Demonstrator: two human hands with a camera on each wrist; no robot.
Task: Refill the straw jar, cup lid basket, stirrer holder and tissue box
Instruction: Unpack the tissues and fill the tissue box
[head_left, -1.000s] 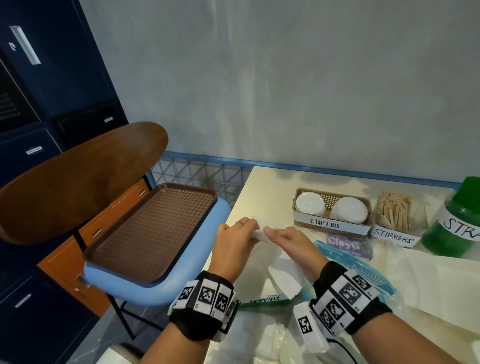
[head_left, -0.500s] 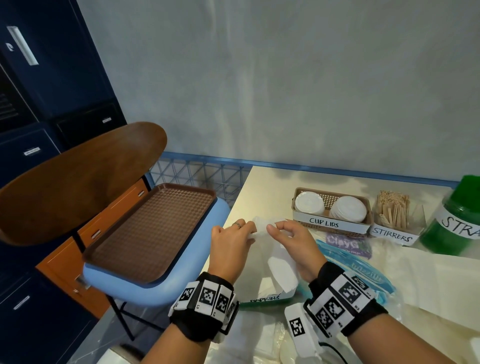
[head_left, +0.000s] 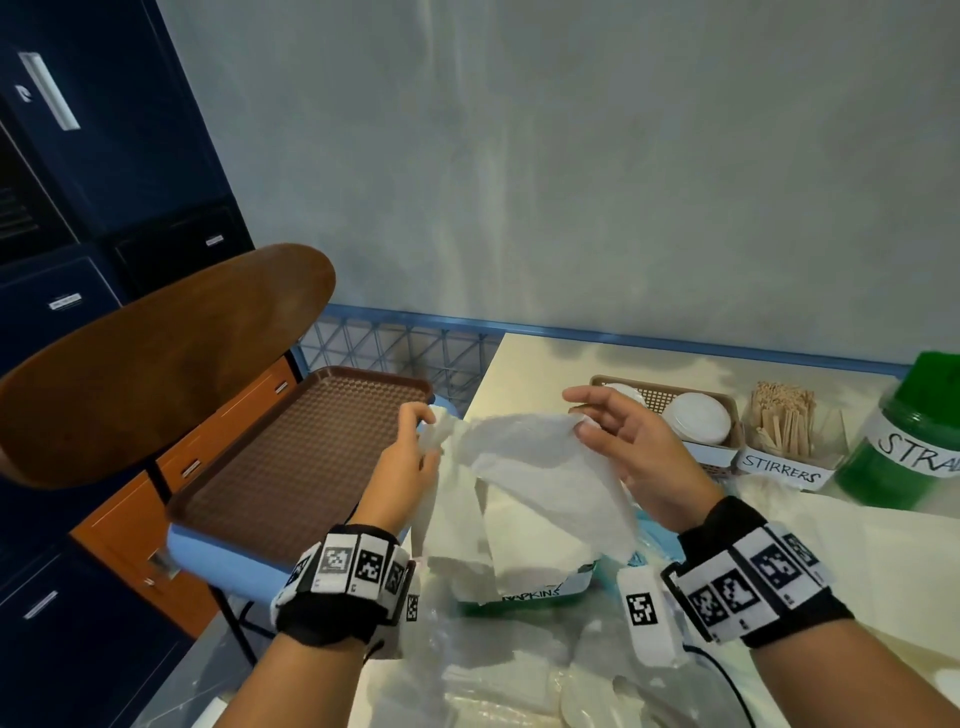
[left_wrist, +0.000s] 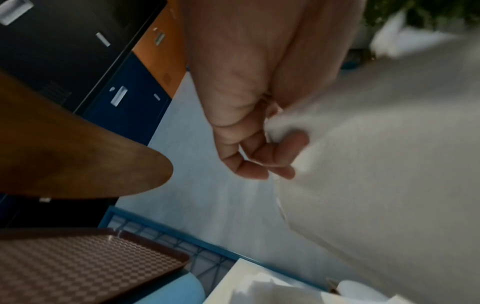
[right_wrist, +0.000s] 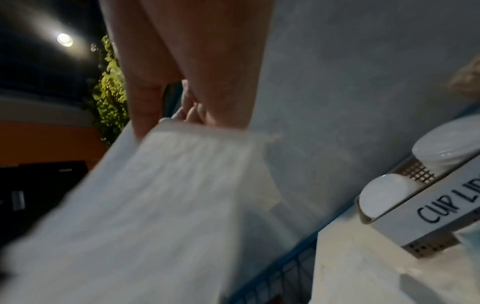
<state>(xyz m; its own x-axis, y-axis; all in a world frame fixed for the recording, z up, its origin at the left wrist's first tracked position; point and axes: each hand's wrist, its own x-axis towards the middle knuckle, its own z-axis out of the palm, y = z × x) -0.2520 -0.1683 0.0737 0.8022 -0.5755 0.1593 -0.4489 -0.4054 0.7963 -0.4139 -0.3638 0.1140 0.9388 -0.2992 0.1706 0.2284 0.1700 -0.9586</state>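
Observation:
Both hands hold a white tissue sheet (head_left: 540, 467) stretched in the air above the green napkin box (head_left: 530, 597). My left hand (head_left: 415, 447) pinches its left corner, seen bunched at the fingertips (left_wrist: 283, 142) in the left wrist view. My right hand (head_left: 608, 431) pinches the right corner, and the tissue (right_wrist: 161, 195) hangs blurred below the fingers (right_wrist: 145, 115). More white tissue stands up out of the box. The cup lid basket (head_left: 722, 452) holds white lids (head_left: 696, 415). The stirrer holder (head_left: 784, 467) is full of wooden sticks, and the green straw jar (head_left: 909, 441) stands at the right.
A brown tray (head_left: 301, 457) lies on a blue chair seat left of the table (head_left: 524, 364). Clear plastic wrappers (head_left: 498, 675) cover the near table; a blue packet (head_left: 649, 525) lies under my right wrist. White paper (head_left: 883, 551) lies at the right.
Both hands have risen and moved apart, pulling the tissue out wide between them. Earlier they were close together low over the napkin box.

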